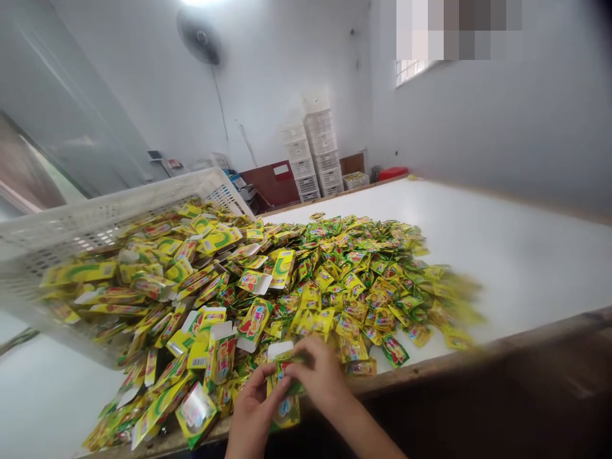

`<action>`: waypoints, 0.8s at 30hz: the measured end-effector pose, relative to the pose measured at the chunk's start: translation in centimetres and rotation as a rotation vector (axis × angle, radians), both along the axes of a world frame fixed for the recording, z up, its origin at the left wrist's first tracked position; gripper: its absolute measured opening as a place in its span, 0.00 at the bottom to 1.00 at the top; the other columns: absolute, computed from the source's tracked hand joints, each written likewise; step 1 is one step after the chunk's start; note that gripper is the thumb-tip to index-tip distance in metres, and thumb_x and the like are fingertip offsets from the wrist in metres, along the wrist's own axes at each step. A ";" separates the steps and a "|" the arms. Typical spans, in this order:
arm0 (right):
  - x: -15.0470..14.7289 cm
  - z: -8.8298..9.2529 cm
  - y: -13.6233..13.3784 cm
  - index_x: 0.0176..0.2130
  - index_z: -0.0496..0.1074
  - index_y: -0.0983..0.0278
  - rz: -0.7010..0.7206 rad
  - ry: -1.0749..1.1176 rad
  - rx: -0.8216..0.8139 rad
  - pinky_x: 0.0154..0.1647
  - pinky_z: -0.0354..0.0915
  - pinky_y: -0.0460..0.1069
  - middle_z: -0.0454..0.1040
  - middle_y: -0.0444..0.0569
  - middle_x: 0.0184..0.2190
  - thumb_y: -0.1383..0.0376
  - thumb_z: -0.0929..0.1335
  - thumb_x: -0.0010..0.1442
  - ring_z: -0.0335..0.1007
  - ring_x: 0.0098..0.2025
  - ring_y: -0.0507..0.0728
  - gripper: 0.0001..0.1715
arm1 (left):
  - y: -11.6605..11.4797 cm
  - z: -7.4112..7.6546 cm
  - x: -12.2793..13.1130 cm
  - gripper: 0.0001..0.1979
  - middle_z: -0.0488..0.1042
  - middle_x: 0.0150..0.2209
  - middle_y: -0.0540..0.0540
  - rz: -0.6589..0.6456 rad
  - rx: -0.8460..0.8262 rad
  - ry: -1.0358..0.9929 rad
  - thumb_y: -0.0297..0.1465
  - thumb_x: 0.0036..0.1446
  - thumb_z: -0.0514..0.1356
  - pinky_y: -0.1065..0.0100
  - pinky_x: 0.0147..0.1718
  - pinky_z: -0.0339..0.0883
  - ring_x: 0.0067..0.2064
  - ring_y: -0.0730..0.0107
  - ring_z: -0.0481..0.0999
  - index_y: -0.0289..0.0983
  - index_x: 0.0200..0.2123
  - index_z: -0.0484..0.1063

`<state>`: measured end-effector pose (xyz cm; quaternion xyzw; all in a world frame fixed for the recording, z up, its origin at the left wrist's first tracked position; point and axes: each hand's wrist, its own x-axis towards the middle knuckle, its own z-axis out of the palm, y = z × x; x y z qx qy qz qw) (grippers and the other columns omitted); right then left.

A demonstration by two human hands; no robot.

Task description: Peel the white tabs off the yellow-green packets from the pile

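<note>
Near the table's front edge, my left hand (255, 406) grips a small yellow-green printed carton (287, 413) with its white flap standing up. My right hand (319, 376) is at the carton's mouth, fingers pinched together on what looks like a small green sachet, mostly hidden by the fingers. Beyond both hands spreads a heap of small yellow and green sachets (356, 280). To the left lies a pile of matching cartons (210, 344), several with open flaps.
A white perforated crate (119, 207) lies tipped on the left, cartons spilling from its mouth. The white table (516, 255) has a wooden edge (535, 338). Stacked white crates (325, 150) stand at the back; a fan (199, 35) is on the wall.
</note>
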<state>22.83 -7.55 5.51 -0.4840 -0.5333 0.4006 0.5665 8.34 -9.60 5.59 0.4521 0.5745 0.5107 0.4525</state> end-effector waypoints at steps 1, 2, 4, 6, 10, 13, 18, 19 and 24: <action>-0.3 0.2 -0.3 0.38 0.75 0.62 -0.011 -0.002 0.003 0.39 0.64 0.48 0.74 0.46 0.36 0.68 0.74 0.47 0.70 0.39 0.57 0.15 | -0.2 -0.1 -0.2 0.25 0.81 0.41 0.45 0.036 -0.008 -0.066 0.43 0.37 0.73 0.63 0.39 0.75 0.46 0.51 0.79 0.40 0.38 0.74; -0.5 0.3 -0.7 0.40 0.74 0.62 -0.007 -0.005 -0.002 0.40 0.64 0.48 0.74 0.46 0.38 0.67 0.74 0.47 0.70 0.40 0.58 0.17 | -0.3 -0.2 -0.5 0.25 0.82 0.40 0.45 0.069 -0.017 -0.124 0.42 0.36 0.74 0.64 0.36 0.75 0.43 0.53 0.80 0.39 0.38 0.74; -0.8 0.2 -1.4 0.40 0.74 0.62 0.019 -0.028 -0.011 0.40 0.64 0.48 0.73 0.46 0.37 0.67 0.75 0.48 0.69 0.39 0.58 0.16 | -0.4 -0.4 -1.0 0.25 0.82 0.38 0.44 0.106 -0.024 -0.180 0.41 0.36 0.74 0.65 0.33 0.75 0.40 0.53 0.81 0.37 0.38 0.76; -0.9 -0.3 -2.0 0.36 0.74 0.62 0.026 -0.046 0.016 0.41 0.64 0.48 0.73 0.45 0.35 0.68 0.74 0.49 0.69 0.39 0.57 0.12 | -0.5 -0.6 -1.3 0.25 0.82 0.41 0.42 0.073 0.006 -0.157 0.40 0.36 0.75 0.63 0.40 0.76 0.46 0.50 0.79 0.36 0.39 0.77; -0.2 -1.0 -1.5 0.39 0.73 0.62 0.011 0.097 -0.010 0.40 0.66 0.48 0.75 0.46 0.35 0.69 0.72 0.53 0.71 0.38 0.57 0.11 | -0.8 -1.3 -1.3 0.36 0.76 0.55 0.42 -0.045 0.095 -0.175 0.39 0.43 0.72 0.60 0.52 0.71 0.58 0.49 0.72 0.43 0.57 0.69; 0.7 -0.2 -0.2 0.41 0.74 0.62 0.053 0.049 0.005 0.41 0.66 0.48 0.76 0.46 0.36 0.70 0.71 0.54 0.72 0.39 0.57 0.12 | -0.5 -2.2 -1.7 0.37 0.77 0.53 0.41 -0.070 0.037 -0.194 0.40 0.45 0.71 0.59 0.50 0.73 0.56 0.49 0.74 0.43 0.59 0.67; 1.2 2.4 0.8 0.34 0.77 0.62 0.202 -0.386 0.080 0.39 0.61 0.46 0.75 0.44 0.33 0.76 0.71 0.50 0.70 0.37 0.54 0.12 | 0.0 -3.0 -2.7 0.26 0.79 0.52 0.41 -0.151 -0.019 -0.207 0.38 0.42 0.73 0.58 0.54 0.70 0.57 0.47 0.73 0.39 0.47 0.77; 1.3 2.9 0.7 0.32 0.76 0.62 0.243 -0.452 0.063 0.38 0.60 0.46 0.74 0.44 0.33 0.76 0.71 0.49 0.69 0.37 0.54 0.11 | -0.3 -2.9 -2.7 0.26 0.79 0.51 0.41 -0.151 -0.022 -0.225 0.37 0.42 0.73 0.58 0.53 0.71 0.56 0.48 0.74 0.39 0.46 0.77; 1.6 5.2 -0.8 0.29 0.72 0.63 0.498 -0.705 -0.099 0.32 0.56 0.45 0.73 0.42 0.30 0.74 0.72 0.47 0.67 0.33 0.53 0.08 | -4.4 -1.8 -1.7 0.20 0.81 0.46 0.42 -0.160 -0.067 -0.385 0.37 0.45 0.71 0.61 0.47 0.73 0.49 0.51 0.78 0.39 0.43 0.78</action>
